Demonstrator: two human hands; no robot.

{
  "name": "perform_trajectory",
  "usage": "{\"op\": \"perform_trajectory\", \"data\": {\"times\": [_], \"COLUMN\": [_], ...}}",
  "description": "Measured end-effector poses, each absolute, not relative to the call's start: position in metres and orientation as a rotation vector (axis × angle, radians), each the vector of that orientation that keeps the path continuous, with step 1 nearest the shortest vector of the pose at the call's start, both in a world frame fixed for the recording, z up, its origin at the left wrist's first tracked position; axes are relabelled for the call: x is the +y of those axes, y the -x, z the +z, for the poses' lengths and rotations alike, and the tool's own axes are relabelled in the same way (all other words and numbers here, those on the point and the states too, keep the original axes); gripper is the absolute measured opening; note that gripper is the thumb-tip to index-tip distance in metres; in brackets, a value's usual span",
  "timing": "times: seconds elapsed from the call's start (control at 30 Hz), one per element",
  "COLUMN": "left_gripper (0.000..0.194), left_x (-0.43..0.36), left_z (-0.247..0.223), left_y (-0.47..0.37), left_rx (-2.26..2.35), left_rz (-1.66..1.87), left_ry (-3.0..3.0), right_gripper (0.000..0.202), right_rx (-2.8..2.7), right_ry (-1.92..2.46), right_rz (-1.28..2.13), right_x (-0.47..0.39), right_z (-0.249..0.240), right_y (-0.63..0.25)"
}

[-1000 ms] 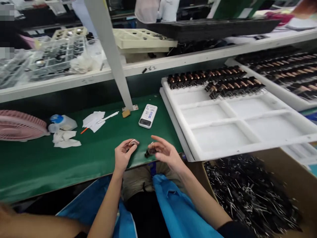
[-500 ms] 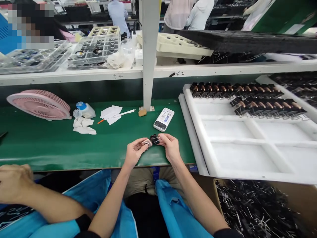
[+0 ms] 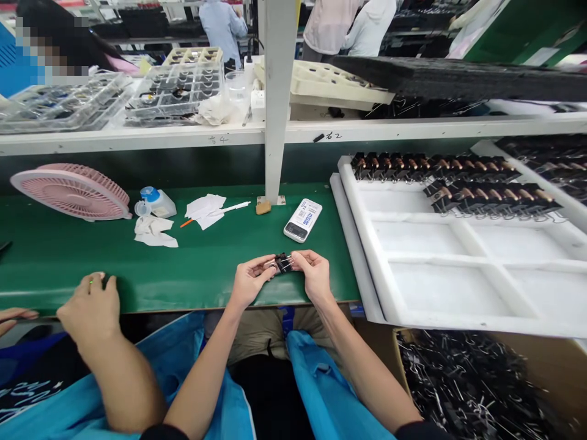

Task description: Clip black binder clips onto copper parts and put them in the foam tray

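Note:
Fingers and thumb of my left hand [image 3: 250, 281] pinch a small rose-coloured metal piece [image 3: 271, 266] with a dark ring on its face; its exact kind is unclear. My right hand [image 3: 314, 272] is closed on the silver wire handles of black binder clips [image 3: 285, 263]. The black clip bodies lie against the right side of the metal piece, between both hands. Whether their jaws are around its edge is too small to tell. Both hands are just above the front of the green table [image 3: 192, 269].
Beyond my hands lies a white boxed device [image 3: 303, 220]. At right, a white divided tray [image 3: 417, 260] bears rows of clipped copper-coloured pieces [image 3: 499, 198]. Below it, a carton holds loose binder clips [image 3: 468, 379]. A pink fan [image 3: 71, 190] and a co-worker's hand [image 3: 92, 305] are at left.
The clips have moved closer against the rose-coloured piece, and my right hand has shifted slightly left and down. The co-worker's hand at left has moved right, onto the table edge.

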State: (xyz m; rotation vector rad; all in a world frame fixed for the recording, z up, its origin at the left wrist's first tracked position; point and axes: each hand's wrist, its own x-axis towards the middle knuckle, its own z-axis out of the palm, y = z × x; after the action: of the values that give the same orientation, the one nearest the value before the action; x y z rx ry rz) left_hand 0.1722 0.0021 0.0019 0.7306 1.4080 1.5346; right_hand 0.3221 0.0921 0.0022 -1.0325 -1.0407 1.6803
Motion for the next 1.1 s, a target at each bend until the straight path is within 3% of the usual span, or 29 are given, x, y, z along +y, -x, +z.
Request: {"op": "perform_trajectory", "data": {"times": [0.3, 0.5, 0.57, 0.63, 0.7, 0.8, 0.93, 1.1], "left_gripper": [0.050, 0.047, 0.041, 0.035, 0.027, 0.019, 0.026, 0.029], "left_x": [0.001, 0.012, 0.014, 0.014, 0.013, 0.013, 0.013, 0.014], "left_z": [0.007, 0.006, 0.009, 0.014, 0.020, 0.028, 0.032, 0.032], "left_y": [-0.166, -0.155, -0.154, -0.153, -0.154, -0.157, -0.161, -0.165], "left_rx": [1.476, 1.414, 1.401, 1.394, 1.383, 1.396, 1.444, 1.447], "left_rz": [1.585, 1.765, 1.749, 1.732, 1.736, 1.707, 1.635, 1.648], "left_ry": [-0.739, -0.608, -0.587, -0.561, -0.532, -0.529, -0.568, -0.634], "right_gripper": [0.049, 0.035, 0.033, 0.035, 0.035, 0.027, 0.028, 0.022], "right_rx": [-1.118, -1.941, -1.938, -1.797, -1.616, -1.486, -1.537, -1.549], "right_ry": [1.060, 0.511, 0.641, 1.224, 1.879, 2.259, 2.326, 2.327], "right_rz": [1.776, 2.320, 2.408, 2.182, 1.642, 1.161, 1.147, 1.198], "right_x": [0.063, 0.026, 0.022, 0.029, 0.045, 0.071, 0.083, 0.073], "right_z": [0.018, 0.036, 0.031, 0.013, -0.017, -0.070, -0.126, -0.159], "right_y": [-0.334, -0.470, -0.536, -0.598, -0.647, -0.687, -0.703, -0.714]}}
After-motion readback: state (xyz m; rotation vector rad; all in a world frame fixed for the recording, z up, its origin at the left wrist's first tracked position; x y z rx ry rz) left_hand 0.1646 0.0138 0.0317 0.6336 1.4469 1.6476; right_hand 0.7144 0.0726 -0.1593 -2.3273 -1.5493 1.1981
